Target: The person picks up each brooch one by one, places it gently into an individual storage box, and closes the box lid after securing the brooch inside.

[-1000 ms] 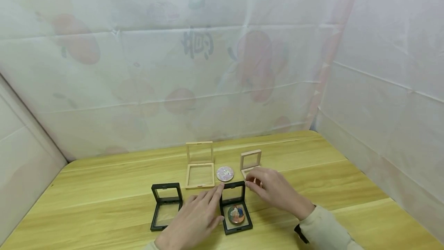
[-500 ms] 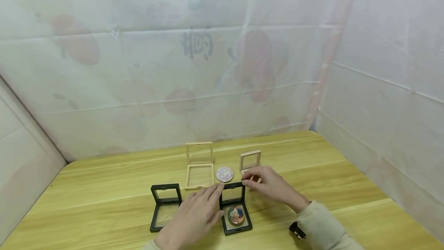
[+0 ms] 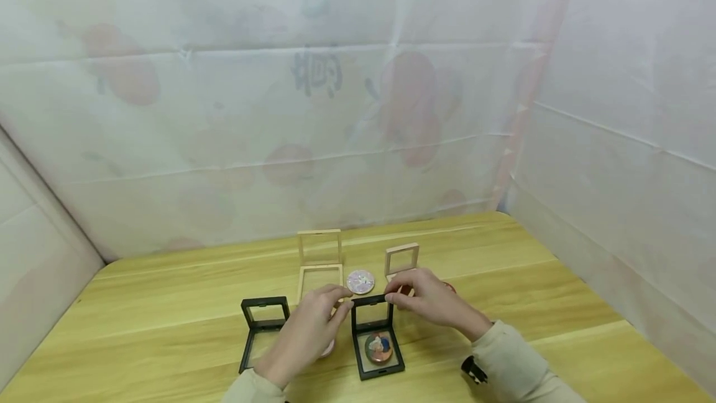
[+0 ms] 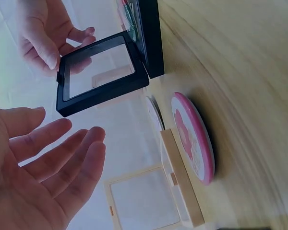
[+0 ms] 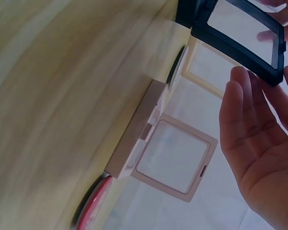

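Observation:
A black display frame (image 3: 380, 368) lies unfolded on the table, its windowed lid (image 3: 372, 311) standing up. In its lower half rests a round picture badge (image 3: 378, 348). At the lid's top right corner, my right hand (image 3: 427, 297) pinches the edge between thumb and fingers. My left hand (image 3: 313, 322) is at the opposite top corner, thumb and fingers apart around it; in the left wrist view its fingers (image 4: 81, 153) are spread just short of the lid. A pink-rimmed badge (image 4: 197, 139) lies on the table under the left hand, mostly covered by it in the head view.
Another black frame (image 3: 265, 316) stands unfolded at left. Behind are a light wooden frame (image 3: 320, 266), a pale glittery badge (image 3: 360, 282) and a small pinkish frame (image 5: 175, 158). A red badge (image 5: 95, 203) lies beyond the right hand. A cloth backdrop (image 3: 252, 111) closes the far side.
My left hand has lifted and drawn its fingers in at the lid's left corner, uncovering part of the pink badge. My right hand has shifted left onto the lid's right corner, revealing the red badge.

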The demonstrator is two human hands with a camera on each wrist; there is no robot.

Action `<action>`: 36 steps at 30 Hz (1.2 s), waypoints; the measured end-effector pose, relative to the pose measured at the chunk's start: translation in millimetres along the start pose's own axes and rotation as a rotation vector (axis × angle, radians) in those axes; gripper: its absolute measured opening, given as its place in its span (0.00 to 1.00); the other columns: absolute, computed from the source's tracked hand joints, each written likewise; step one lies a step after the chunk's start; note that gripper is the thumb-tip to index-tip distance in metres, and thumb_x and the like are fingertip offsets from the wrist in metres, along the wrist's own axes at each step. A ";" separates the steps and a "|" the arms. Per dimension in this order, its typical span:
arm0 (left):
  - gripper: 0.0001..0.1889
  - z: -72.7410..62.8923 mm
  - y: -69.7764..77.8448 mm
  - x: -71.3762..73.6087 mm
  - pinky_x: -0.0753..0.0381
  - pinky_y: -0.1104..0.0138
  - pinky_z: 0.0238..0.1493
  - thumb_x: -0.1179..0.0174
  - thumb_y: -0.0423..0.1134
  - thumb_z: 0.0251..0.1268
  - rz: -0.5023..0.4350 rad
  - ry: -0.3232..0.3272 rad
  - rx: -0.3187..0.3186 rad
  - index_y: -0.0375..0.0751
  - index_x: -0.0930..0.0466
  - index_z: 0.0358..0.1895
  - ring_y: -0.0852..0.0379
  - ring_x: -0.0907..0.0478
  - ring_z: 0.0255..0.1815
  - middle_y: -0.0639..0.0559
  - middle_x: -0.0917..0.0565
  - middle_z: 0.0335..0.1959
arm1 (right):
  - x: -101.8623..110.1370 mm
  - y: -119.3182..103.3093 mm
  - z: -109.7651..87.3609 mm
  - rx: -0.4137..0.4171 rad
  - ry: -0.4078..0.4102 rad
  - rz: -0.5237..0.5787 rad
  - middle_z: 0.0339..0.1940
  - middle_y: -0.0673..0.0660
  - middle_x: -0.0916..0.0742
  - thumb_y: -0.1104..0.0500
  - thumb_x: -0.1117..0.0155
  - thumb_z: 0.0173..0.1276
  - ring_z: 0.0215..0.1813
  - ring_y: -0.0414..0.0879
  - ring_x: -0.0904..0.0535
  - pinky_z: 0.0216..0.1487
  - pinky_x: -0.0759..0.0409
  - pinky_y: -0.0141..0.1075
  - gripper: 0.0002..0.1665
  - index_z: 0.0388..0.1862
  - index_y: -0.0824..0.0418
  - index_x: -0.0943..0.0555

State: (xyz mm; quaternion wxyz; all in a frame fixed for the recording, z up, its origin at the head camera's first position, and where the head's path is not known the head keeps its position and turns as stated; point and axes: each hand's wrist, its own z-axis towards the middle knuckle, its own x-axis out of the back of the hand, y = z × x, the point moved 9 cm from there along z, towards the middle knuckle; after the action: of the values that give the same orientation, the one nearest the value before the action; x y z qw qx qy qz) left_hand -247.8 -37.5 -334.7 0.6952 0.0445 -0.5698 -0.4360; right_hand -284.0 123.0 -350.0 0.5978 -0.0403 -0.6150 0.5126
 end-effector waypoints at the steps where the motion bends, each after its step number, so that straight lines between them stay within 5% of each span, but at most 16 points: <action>1: 0.09 1.2 -0.6 -0.7 0.14 0.64 0.40 0.39 0.31 0.73 -0.017 -0.005 -0.001 0.32 0.14 0.49 0.51 0.14 0.42 0.42 0.14 0.48 | -0.1 -0.4 -0.1 0.000 -0.001 0.005 0.36 0.48 0.15 0.64 0.35 0.73 0.32 0.43 0.17 0.30 0.17 0.34 0.06 0.39 0.61 0.12; 7: 0.08 6.3 -4.5 -4.8 0.19 0.69 0.32 0.39 0.31 0.73 -0.070 -0.037 0.027 0.33 0.12 0.46 0.60 0.16 0.37 0.45 0.11 0.43 | -2.0 -1.9 1.3 -0.002 -0.009 0.031 0.34 0.49 0.15 0.66 0.35 0.73 0.31 0.42 0.17 0.31 0.17 0.33 0.05 0.39 0.64 0.13; 14: 0.08 6.5 -5.7 -8.2 0.30 0.71 0.23 0.38 0.31 0.72 -0.095 -0.048 0.044 0.32 0.12 0.47 0.67 0.34 0.20 0.44 0.11 0.41 | -4.6 -4.2 -1.4 -0.008 -0.017 0.048 0.32 0.48 0.16 0.66 0.36 0.73 0.31 0.37 0.20 0.32 0.17 0.33 0.05 0.38 0.63 0.13; 26: 0.07 5.8 -3.4 -9.4 0.23 0.71 0.29 0.39 0.27 0.71 -0.100 -0.060 0.017 0.32 0.12 0.45 0.66 0.22 0.31 0.44 0.11 0.41 | -3.0 -7.1 -3.8 0.019 -0.021 0.044 0.33 0.49 0.13 0.64 0.36 0.74 0.33 0.36 0.20 0.34 0.17 0.34 0.06 0.38 0.62 0.13; 36: 0.06 2.3 0.6 -10.5 0.23 0.71 0.28 0.39 0.26 0.71 -0.133 -0.080 0.026 0.32 0.13 0.43 0.68 0.26 0.26 0.45 0.12 0.37 | -4.9 -8.7 -6.1 0.069 -0.023 0.002 0.33 0.50 0.13 0.64 0.35 0.73 0.35 0.35 0.20 0.34 0.17 0.34 0.04 0.38 0.59 0.14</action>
State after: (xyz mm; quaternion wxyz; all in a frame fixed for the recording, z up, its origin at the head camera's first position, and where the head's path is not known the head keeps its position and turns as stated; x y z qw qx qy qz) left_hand -249.1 -29.2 -341.5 0.6407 0.0738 -0.5987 -0.4750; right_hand -273.0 119.3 -349.0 0.5914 -0.0144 -0.6039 0.5343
